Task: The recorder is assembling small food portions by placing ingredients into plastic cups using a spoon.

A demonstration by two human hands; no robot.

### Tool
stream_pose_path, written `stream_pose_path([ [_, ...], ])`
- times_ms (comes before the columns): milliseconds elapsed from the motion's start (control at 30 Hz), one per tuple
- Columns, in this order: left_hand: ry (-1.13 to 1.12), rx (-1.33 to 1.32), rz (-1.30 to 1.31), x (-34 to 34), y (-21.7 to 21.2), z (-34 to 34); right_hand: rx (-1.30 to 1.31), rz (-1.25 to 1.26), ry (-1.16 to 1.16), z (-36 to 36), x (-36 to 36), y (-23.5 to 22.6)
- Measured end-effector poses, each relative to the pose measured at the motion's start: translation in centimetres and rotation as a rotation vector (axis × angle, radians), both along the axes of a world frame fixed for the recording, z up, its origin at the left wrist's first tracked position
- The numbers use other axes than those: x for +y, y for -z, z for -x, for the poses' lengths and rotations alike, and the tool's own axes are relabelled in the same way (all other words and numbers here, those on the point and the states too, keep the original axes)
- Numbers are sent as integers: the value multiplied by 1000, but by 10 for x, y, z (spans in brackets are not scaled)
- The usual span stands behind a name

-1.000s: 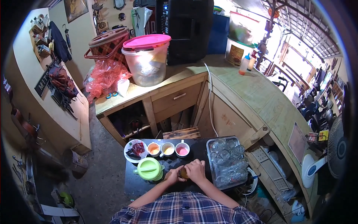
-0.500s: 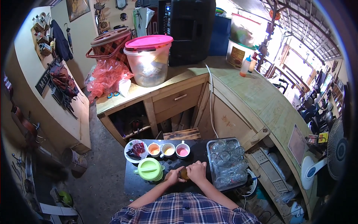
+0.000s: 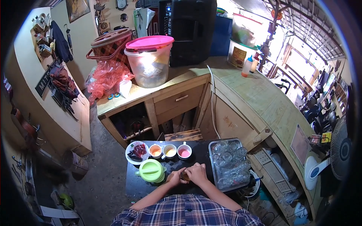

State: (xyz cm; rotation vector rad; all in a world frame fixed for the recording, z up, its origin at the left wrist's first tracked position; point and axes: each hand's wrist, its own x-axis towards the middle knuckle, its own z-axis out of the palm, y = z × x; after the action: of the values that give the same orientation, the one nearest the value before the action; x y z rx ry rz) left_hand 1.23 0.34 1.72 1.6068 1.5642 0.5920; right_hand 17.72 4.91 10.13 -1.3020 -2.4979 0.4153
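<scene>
Close to my body, over the black table (image 3: 141, 191), my left hand (image 3: 174, 178) is wrapped round a small rounded amber-brown container (image 3: 184, 176). My right hand (image 3: 197, 173) bends over its top and right side, fingers closed on it. Both hands hide most of the container. Left of my hands stands a light green lidded pitcher (image 3: 151, 171). Beyond it, three white cups line up: one with orange contents (image 3: 155, 150), one with pale yellow (image 3: 169, 151), one with pink (image 3: 184, 151). A white bowl (image 3: 132, 161) holds a dark red plastic bag (image 3: 139, 151).
Right of my hands, a clear plastic tray (image 3: 213, 165) holds several glass jars (image 3: 229, 157). Across from the table stands a wooden counter (image 3: 196, 80) with a pink-lidded bucket (image 3: 148, 66), red plastic bags (image 3: 109, 80) and a black speaker (image 3: 190, 34). A fan (image 3: 339, 150) is at the right.
My right hand's fingers have curled further over the amber-brown container, so less of it shows. The cups, pitcher and tray stay in place.
</scene>
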Motion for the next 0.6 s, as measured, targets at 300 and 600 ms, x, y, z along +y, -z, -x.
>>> stream_pose_path([
  [300, 24, 35, 51, 2, -7, -1, 218, -168, 39, 0, 1, 1],
  [600, 14, 64, 22, 0, -4, -1, -61, -31, 41, -2, -2, -3],
])
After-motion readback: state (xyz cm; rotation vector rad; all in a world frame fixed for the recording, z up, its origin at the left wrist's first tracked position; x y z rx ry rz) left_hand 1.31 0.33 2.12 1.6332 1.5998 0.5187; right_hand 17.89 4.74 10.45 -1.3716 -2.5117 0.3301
